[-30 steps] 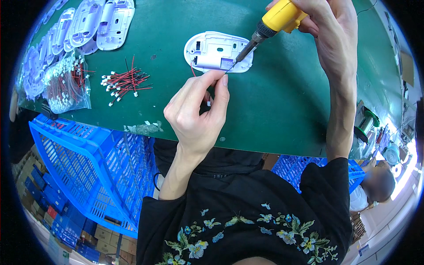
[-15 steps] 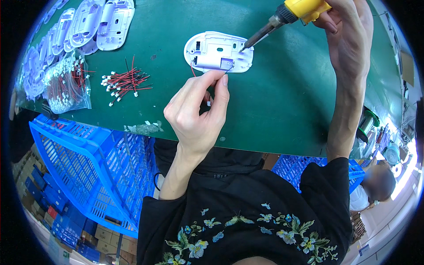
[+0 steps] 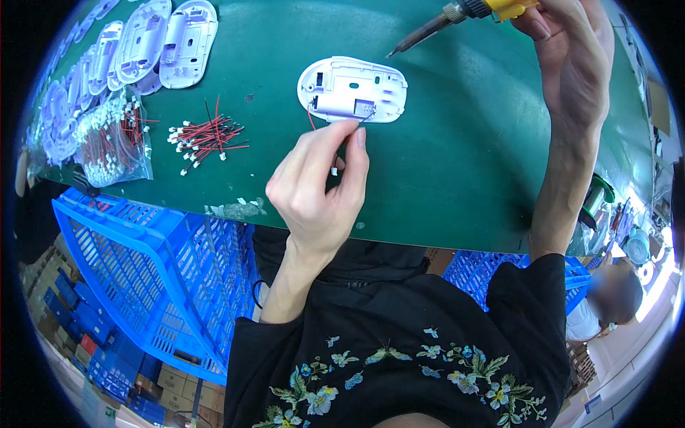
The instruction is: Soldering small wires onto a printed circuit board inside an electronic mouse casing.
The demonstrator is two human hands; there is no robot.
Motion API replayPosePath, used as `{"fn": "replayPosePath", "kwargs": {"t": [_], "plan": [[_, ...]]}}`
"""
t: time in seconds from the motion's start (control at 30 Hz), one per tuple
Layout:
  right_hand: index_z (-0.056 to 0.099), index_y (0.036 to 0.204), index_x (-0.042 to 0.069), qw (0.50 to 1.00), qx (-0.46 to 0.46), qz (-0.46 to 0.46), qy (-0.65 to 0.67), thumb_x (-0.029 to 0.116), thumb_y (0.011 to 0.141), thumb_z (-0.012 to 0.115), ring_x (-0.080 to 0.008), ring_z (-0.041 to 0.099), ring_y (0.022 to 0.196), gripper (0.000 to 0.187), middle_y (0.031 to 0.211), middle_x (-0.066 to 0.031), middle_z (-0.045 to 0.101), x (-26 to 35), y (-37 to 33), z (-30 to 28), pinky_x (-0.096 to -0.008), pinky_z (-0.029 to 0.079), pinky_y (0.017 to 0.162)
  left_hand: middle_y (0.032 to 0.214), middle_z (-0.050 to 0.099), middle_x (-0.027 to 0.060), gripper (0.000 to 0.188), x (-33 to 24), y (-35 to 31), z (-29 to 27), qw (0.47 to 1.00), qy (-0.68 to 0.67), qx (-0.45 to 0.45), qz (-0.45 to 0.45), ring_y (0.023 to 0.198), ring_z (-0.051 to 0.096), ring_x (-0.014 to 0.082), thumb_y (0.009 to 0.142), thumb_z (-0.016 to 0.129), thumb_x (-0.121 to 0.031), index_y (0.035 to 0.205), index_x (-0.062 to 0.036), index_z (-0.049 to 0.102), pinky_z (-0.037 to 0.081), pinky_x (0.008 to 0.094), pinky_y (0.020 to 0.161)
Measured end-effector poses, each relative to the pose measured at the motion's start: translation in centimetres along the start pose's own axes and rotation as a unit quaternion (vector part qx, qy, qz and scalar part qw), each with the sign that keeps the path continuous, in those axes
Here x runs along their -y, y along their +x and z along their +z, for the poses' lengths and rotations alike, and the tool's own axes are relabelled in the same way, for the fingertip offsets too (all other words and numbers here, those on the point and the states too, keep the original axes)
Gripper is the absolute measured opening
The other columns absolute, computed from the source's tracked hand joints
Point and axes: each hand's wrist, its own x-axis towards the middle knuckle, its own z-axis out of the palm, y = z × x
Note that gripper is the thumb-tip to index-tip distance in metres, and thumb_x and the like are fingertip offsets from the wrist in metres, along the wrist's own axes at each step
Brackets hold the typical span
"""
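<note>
A white oval plastic housing (image 3: pixel 389 84) lies on the green table, its inner side up. At its near edge my left hand (image 3: pixel 314 185) is closed in a pinch on a thin wire lead (image 3: pixel 366 118) that runs into a small compartment of the housing. A red wire (image 3: pixel 310 118) leaves the housing's left end, and a small white connector (image 3: pixel 334 171) hangs below my fingers. My right hand (image 3: pixel 571 57) grips a soldering iron (image 3: pixel 457 14) with a yellow handle. The iron's tip is up and right of the housing, apart from it.
Left of the housing lies a pile of red and black wires (image 3: pixel 207 139) with white connectors. A clear bag (image 3: pixel 114 146) of more such wires and several white housings (image 3: pixel 187 43) sit farther left. Blue crates (image 3: pixel 153 250) stand below the table edge. A spool (image 3: pixel 596 200) is at the right; a person (image 3: pixel 610 299) is beyond.
The soldering iron has lifted off the housing and moved up and to the right with my right hand. My left hand stays pinched at the housing's near edge.
</note>
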Motion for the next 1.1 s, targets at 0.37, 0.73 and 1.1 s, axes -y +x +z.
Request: {"fn": "replayPosePath", "kwargs": {"t": [0.37,0.73,1.1], "plan": [[0.056,0.129,0.005,0.994,-0.074,-0.081,0.026,0.03,0.099,0.066,-0.0133,0.067,0.095,0.041,0.106,-0.0122,0.071,1.2,2.8,-5.6,-0.0244,0.051,0.083,0.143,0.056,0.0031,0.029,-0.8,5.5,-3.2,0.938,0.259,0.188,0.131,0.128,0.045,0.031,0.08,0.082,-0.018,0.108,-0.0242,0.077,0.03,0.0463,0.102],[0.063,0.1,0.006,0.984,-0.048,-0.137,0.102,0.033,0.097,0.069,-0.0129,0.068,0.078,0.028,0.104,-0.0126,0.073,-2.3,3.8,-10.2,-0.0232,0.049,0.067,0.125,0.065,0.019,0.022,7.8,-0.6,-34.8,0.881,0.468,-0.051,-0.04,0.116,0.063,0.0373,0.091,0.073,-0.005,0.113,-0.0017,0.074,0.05,0.0435,0.098],[0.05,0.113,0.009,0.959,-0.176,-0.204,0.093,0.024,0.098,0.064,-0.0079,0.062,0.081,0.026,0.099,-0.0131,0.073,2.2,2.1,-12.4,-0.02,0.045,0.066,0.12,0.067,0.0158,0.023,18.2,-3.6,-38.2,0.859,0.449,0.186,-0.162,0.112,0.063,0.0339,0.081,0.077,-0.005,0.104,-0.0057,0.075,0.049,0.044,0.099]]}}
